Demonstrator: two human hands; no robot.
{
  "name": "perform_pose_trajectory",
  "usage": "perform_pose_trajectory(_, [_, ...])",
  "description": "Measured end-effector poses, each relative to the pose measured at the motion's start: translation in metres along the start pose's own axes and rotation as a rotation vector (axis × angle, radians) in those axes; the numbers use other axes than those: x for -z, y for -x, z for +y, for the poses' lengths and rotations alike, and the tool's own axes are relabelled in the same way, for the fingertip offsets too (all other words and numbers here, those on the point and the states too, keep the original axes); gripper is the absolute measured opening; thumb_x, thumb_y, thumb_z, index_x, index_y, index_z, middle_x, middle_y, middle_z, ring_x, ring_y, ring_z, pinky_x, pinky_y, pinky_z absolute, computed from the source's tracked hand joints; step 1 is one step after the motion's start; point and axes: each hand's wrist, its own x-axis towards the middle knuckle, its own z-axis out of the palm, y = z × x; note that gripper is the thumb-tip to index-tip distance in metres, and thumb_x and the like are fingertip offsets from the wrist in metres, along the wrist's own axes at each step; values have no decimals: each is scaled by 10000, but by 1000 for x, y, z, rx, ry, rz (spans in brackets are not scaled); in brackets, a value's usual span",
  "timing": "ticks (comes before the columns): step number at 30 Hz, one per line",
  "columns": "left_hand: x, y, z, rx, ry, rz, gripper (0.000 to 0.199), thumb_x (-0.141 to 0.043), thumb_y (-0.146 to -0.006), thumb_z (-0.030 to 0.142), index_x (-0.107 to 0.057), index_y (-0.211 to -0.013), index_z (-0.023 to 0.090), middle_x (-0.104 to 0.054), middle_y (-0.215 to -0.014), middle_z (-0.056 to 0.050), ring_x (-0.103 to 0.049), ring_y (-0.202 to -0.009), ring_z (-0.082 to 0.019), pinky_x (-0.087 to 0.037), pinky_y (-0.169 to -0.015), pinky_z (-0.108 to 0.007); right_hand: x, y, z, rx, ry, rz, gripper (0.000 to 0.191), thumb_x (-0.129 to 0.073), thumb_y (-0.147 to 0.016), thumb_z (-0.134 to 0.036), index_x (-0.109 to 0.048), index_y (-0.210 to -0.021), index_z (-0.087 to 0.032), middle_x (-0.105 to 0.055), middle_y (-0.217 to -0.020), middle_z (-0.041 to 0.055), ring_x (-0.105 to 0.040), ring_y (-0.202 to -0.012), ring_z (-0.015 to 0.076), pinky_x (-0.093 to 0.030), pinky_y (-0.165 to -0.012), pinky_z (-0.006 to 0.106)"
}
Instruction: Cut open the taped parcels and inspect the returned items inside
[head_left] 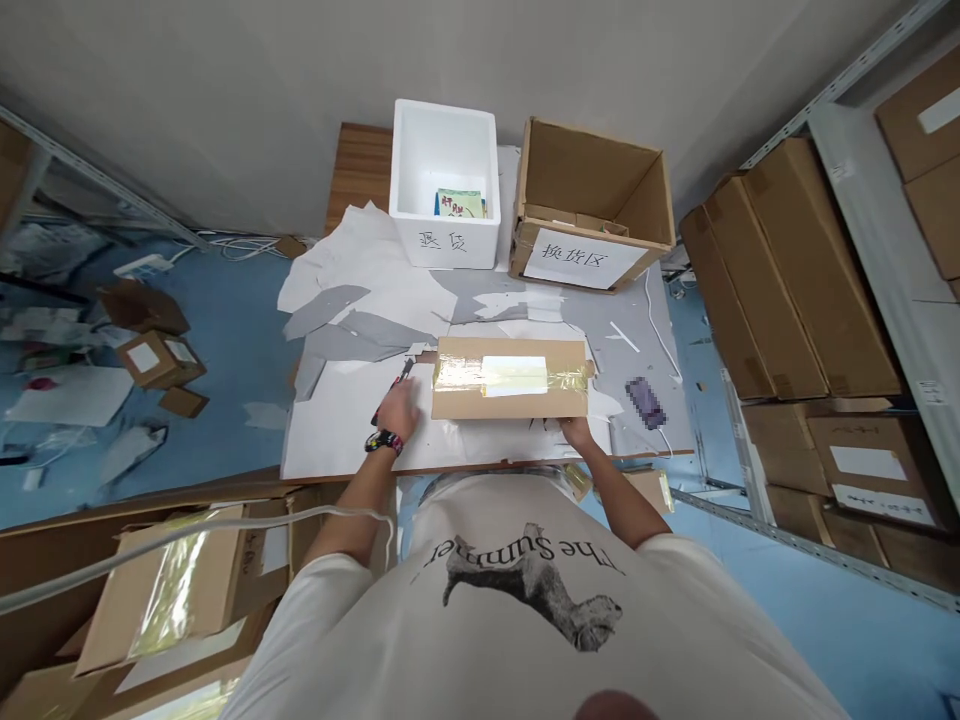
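A long cardboard box (461,403), sealed with shiny yellowish tape and bearing a white label (515,376), is in front of me at the middle of the table. My right hand (577,432) grips its near right edge; the fingers are partly hidden under the box. To the left of the box, my left hand (397,410) is closed around a box cutter (406,369) with a dark and red handle. The cutter points away from me, apart from the box's left end.
On the paper-covered table (352,430), a white foam box (445,235) holding colourful packets and an open carton (652,215) stand at the back. A blurred-out phone-like object (645,402) lies right. Stacked cartons (795,270) fill the right shelf; taped boxes (180,590) sit lower left.
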Motion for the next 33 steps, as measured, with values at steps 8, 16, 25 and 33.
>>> perform_pose_trajectory(8, [37, -11, -30, 415, -50, 144, 352, -927, -761, 271, -629, -947, 239, -759, -1029, -153, -696, -1332, -461, -578, -1128, -540, 24, 31, -14, 192, -34, 292, 477, -629, -819, -456, -790, -1186, -198, -861, -1216, 136, -757, -1133, 301, -643, -1098, 479])
perform_pose_trajectory(16, [-6, 26, 32, 164, 515, 345, 476, -479, -1149, 681, -588, -1352, 264, -750, -1018, -55, -765, -899, -187, -619, -769, -276, -7, 104, -103, 500, -87, 449, 525, -533, -1075, -556, -776, -1385, -208, -751, -1515, 197, -679, -1435, 329, -564, -1239, 476])
perform_pose_trajectory(25, [9, 98, 107, -234, 266, -262, 585, -714, -1039, 752, -864, -1253, 229, -846, -1002, -130, -805, -980, -362, -659, -910, -493, -112, 138, -156, 323, -429, -396, 682, -785, -944, -734, -642, -1445, -294, -770, -917, -7, -776, -798, 237, -681, -766, 362])
perform_pose_trajectory(33, [14, 56, 112, -533, 54, -136, 950, -904, -906, 412, -552, -1783, 315, -530, -1818, -122, -492, -1672, -427, -420, -1394, -585, -56, 106, -189, 655, 397, -356, 452, -734, -1075, -533, -762, -1444, -274, -842, -1048, 67, -789, -904, 317, -612, -931, 412])
